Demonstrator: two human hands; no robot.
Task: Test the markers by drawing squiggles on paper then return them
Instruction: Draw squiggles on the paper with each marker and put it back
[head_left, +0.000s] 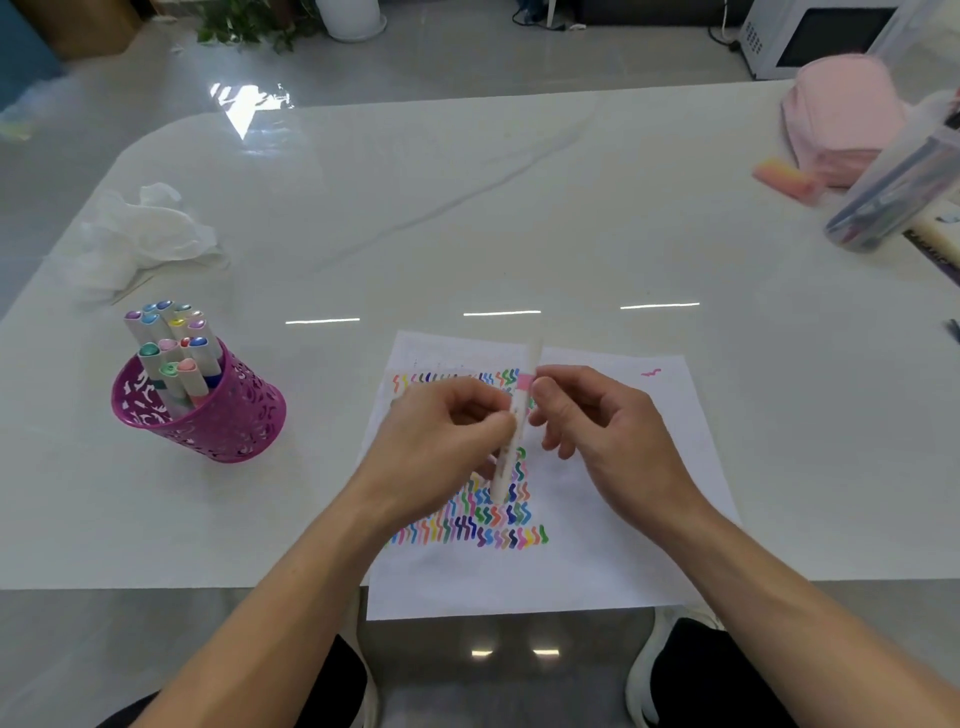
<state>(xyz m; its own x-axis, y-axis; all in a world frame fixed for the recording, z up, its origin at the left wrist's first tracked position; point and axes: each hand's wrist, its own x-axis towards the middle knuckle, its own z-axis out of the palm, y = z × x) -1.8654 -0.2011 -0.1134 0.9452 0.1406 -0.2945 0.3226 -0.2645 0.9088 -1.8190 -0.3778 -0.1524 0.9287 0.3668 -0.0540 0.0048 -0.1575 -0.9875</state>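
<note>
A white marker with a pink band near its upper part stands nearly upright above the paper. My left hand pinches the marker's lower body. My right hand grips it just below the pink band, fingers curled. The sheet lies at the table's near edge and carries rows of coloured squiggles, plus one pink squiggle at its top right corner. A purple perforated cup at the left holds several markers with coloured caps. Motion blur hides whether a cap is on the held marker.
Crumpled white plastic lies at the far left of the white table. A pink fabric item, an orange-pink block and a clear tub of pens sit at the far right.
</note>
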